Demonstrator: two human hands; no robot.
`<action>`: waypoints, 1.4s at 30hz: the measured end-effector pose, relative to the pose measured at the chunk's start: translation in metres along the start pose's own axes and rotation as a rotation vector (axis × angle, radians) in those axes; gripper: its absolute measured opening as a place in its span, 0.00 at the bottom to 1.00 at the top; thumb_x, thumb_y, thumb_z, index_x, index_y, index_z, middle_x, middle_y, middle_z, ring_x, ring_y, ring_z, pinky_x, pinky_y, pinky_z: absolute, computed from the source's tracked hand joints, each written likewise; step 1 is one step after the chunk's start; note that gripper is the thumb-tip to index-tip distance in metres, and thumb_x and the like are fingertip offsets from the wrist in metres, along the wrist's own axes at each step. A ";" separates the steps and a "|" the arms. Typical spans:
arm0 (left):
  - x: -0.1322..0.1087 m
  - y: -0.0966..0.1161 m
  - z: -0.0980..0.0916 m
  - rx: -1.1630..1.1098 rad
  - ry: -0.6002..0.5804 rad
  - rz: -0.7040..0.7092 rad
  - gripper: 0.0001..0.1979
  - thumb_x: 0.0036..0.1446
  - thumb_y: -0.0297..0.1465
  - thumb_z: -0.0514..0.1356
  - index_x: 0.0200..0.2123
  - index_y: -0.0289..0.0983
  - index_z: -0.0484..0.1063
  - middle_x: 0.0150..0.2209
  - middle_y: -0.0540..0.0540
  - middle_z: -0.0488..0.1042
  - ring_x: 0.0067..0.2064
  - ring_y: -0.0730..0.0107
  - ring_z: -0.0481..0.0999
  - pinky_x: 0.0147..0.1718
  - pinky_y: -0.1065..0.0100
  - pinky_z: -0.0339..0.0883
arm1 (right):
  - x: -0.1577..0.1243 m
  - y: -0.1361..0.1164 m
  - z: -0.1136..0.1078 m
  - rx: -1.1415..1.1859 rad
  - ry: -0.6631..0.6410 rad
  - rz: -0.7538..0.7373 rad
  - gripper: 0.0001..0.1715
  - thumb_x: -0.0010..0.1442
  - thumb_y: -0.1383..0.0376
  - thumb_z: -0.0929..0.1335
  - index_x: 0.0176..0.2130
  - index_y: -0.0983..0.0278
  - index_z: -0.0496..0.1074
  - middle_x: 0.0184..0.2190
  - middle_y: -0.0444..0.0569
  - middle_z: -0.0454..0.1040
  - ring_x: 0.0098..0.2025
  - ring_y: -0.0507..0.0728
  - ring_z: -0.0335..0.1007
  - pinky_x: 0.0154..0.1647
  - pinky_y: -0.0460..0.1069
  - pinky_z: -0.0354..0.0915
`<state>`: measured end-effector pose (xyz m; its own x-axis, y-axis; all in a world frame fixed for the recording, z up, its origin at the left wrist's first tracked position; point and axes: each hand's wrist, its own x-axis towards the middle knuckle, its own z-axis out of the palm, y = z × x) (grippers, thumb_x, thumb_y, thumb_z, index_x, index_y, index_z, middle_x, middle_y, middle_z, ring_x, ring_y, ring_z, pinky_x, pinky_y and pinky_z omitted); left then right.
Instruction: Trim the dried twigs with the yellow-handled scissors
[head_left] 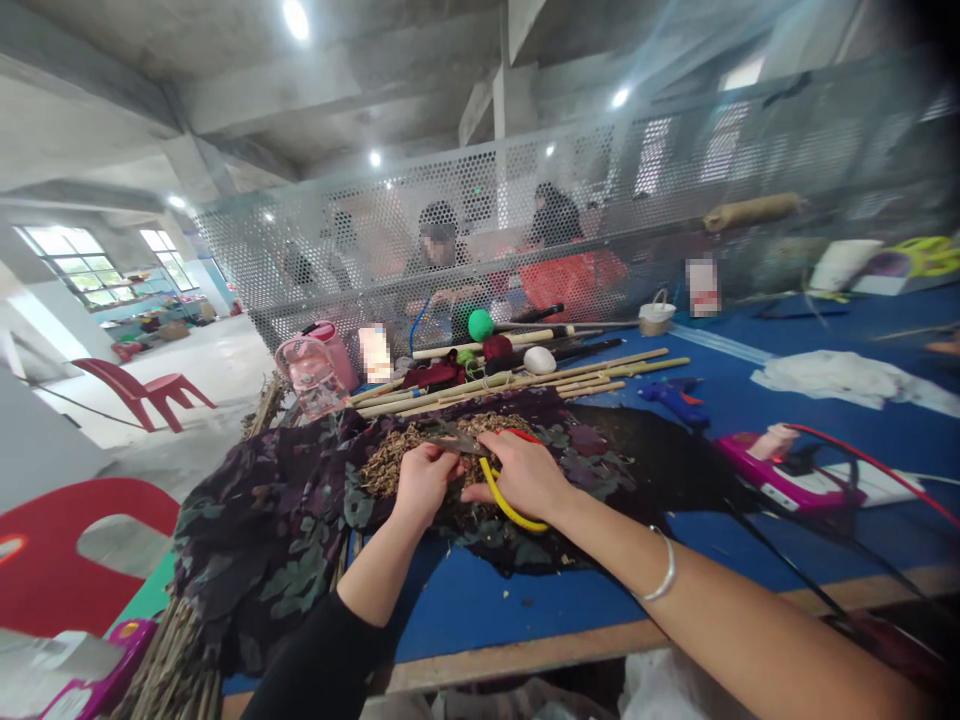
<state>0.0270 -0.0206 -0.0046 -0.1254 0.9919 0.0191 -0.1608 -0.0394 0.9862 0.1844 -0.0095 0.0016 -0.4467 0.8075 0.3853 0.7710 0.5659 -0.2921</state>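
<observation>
My right hand is closed on a pair of scissors with yellow and red handles; the blades point left, over a pile of brown dried plant bits. Just beside the blades, my left hand is pinched shut, and whatever its fingertips hold is too small to make out. Under the pile lies a dark, flower-patterned cloth, spread over the blue table and hanging off its left side.
Behind the pile lie bamboo sticks, a green ball and a white ball. To the right are a blue glue gun and a magenta power strip with cables. A perforated metal screen stands behind, people beyond it.
</observation>
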 end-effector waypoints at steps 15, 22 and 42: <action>0.002 -0.004 0.000 -0.057 0.030 -0.048 0.13 0.37 0.36 0.65 0.23 0.33 0.70 0.20 0.51 0.69 0.22 0.78 0.66 0.24 0.75 0.62 | 0.002 0.005 0.002 -0.031 -0.007 0.030 0.34 0.47 0.40 0.64 0.43 0.61 0.67 0.33 0.52 0.74 0.37 0.61 0.72 0.34 0.49 0.62; 0.005 -0.007 0.001 -0.083 0.006 -0.023 0.09 0.40 0.33 0.63 0.25 0.33 0.69 0.21 0.52 0.68 0.22 0.81 0.64 0.23 0.77 0.60 | 0.001 0.001 -0.001 -0.048 -0.005 0.018 0.35 0.43 0.40 0.67 0.42 0.61 0.66 0.35 0.51 0.71 0.38 0.60 0.69 0.36 0.50 0.62; 0.002 -0.008 0.003 -0.062 0.036 -0.047 0.09 0.40 0.30 0.62 0.27 0.32 0.71 0.21 0.51 0.70 0.21 0.80 0.66 0.23 0.76 0.61 | 0.002 0.003 0.001 -0.052 -0.039 0.023 0.38 0.44 0.41 0.67 0.46 0.62 0.64 0.37 0.51 0.67 0.39 0.59 0.67 0.38 0.50 0.60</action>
<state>0.0307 -0.0176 -0.0122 -0.1512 0.9879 -0.0339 -0.2276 -0.0014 0.9738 0.1857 -0.0061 0.0004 -0.4452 0.8267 0.3439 0.8034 0.5384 -0.2543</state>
